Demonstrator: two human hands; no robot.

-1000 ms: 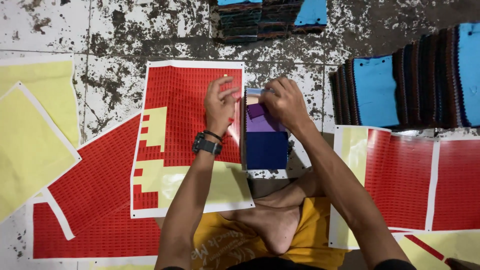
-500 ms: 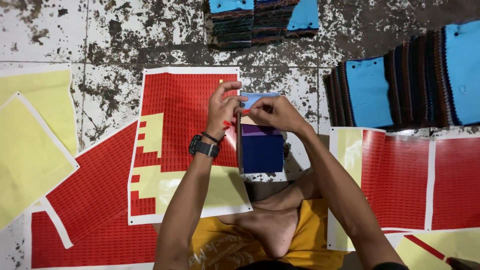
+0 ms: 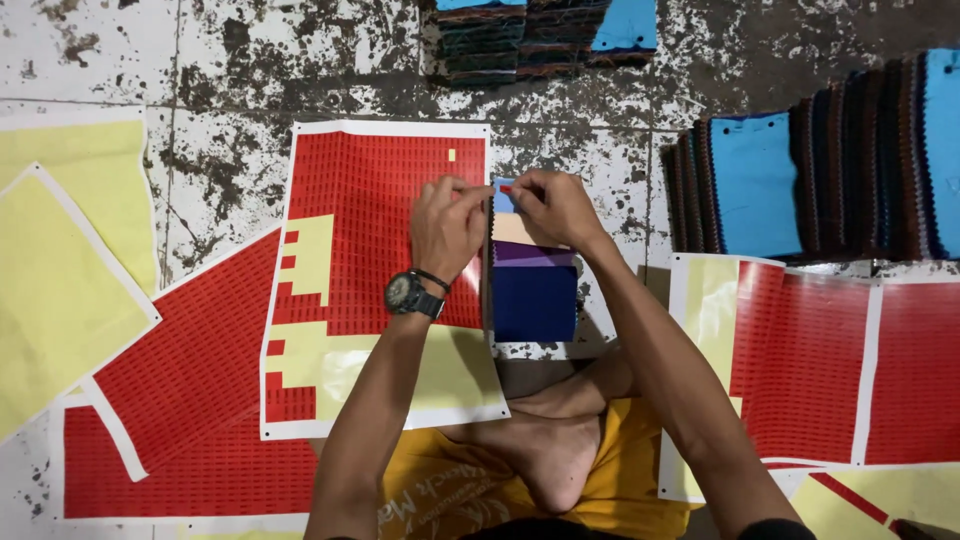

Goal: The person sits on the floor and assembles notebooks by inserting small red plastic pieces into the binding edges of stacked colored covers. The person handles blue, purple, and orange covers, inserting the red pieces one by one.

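So the tiny red sticker (image 3: 505, 188) is getting pinched between both sets of fingertips, right over the top edge of the fabric swatch stack (image 3: 533, 285) sitting on the floor in front of the person's folded legs. The left hand (image 3: 447, 225), the one wearing the black watch (image 3: 409, 294), is closing thumb and forefinger on it, and the right hand (image 3: 553, 207) is doing the same from the other side.

My guess is it's feather-light, floppy and tacky on the back, so holding it by the very edges is probably the way, or it'll curl and stick to skin.

The red sticker sheet (image 3: 375, 230) is lying just left of the stack, partly peeled down to yellow backing. More sheets are spreading toward the left and right edges of the floor, and piles of blue-topped swatches (image 3: 755, 185) are lining the far right.
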